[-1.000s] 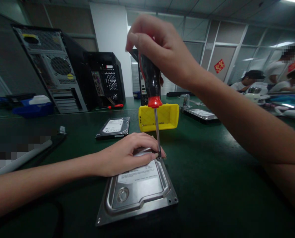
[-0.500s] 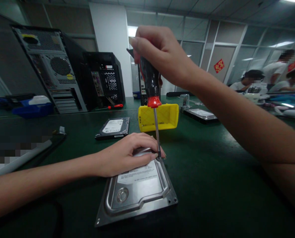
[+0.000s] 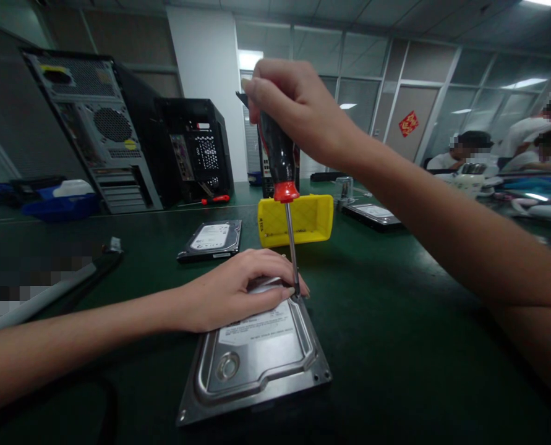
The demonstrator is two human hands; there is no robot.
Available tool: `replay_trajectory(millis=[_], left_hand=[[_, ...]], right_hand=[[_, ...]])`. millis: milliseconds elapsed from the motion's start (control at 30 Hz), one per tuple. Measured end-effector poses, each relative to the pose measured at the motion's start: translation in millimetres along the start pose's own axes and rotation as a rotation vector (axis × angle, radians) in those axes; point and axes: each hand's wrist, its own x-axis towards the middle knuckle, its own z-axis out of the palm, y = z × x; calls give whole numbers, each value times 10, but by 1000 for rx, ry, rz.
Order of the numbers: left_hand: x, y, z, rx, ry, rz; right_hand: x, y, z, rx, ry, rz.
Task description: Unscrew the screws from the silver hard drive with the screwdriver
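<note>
Hard drive (image 3: 268, 368) sits flat on the green surface (image 3: 396, 346), left hand (image 3: 238, 290) laid open across its far end, right hand (image 3: 298, 99) gripping the screwdriver (image 3: 279, 154). Looks stiff, probably dense, kinda slick, so I'd grab the side edges.

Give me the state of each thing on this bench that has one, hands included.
Left hand: resting on front drive
Right hand: closed around black screwdriver
Black screwdriver: near upright, tip at front drive's right edge
Front drive: flat, label up
Left drive: flat, label up
Yellow bin: open, small bits inside
Red screwdriver: lying down
Large case: upright
Small case: upright, insides showing
</note>
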Motion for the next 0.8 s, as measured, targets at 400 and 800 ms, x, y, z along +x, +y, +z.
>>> replay_trajectory(millis=[400, 800], left_hand=[[16, 24, -2, -17, 20, 8], [2, 67, -21, -18, 8, -14]], right_hand=[[-22, 180, 139, 0, 65, 27], [-13, -64, 15, 48, 29, -65]])
